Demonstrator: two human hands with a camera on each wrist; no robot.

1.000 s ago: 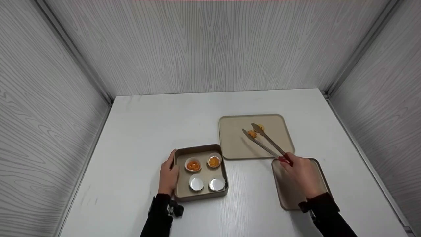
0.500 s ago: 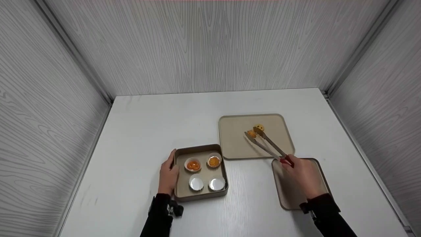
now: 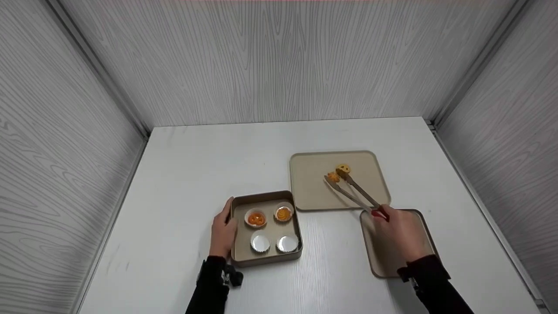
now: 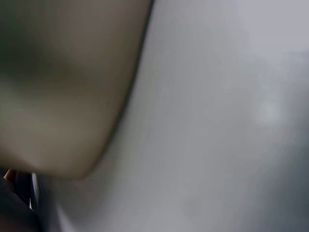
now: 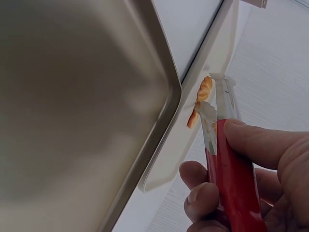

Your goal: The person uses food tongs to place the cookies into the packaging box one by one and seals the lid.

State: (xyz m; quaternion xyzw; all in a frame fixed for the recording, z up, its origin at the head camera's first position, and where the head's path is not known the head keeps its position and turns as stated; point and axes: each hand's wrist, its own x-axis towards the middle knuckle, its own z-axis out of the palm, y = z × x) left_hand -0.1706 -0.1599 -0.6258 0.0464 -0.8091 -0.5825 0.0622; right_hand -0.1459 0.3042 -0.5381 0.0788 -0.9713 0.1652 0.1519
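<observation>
My right fingers [image 5: 203,198] are clamped on red-handled metal tongs [image 5: 237,181] that straddle a small orange-brown biscuit [image 3: 333,177] on a beige rectangular tray [image 3: 309,192]; my left fingers [image 3: 224,213] grip a square brown pan [image 3: 268,262] holding four round cups [image 3: 260,245].

I've got head cam up high, facing fwd & down, w/ most of the tabletop [image 3: 196,165] in view. L wrist cam's v. close to the pan [image 4: 72,111], blurred, upper left. R wrist cam looks past the near tray [image 5: 72,121], left, along the tongs [image 5: 236,179], lower right; head view shares all 3.
</observation>
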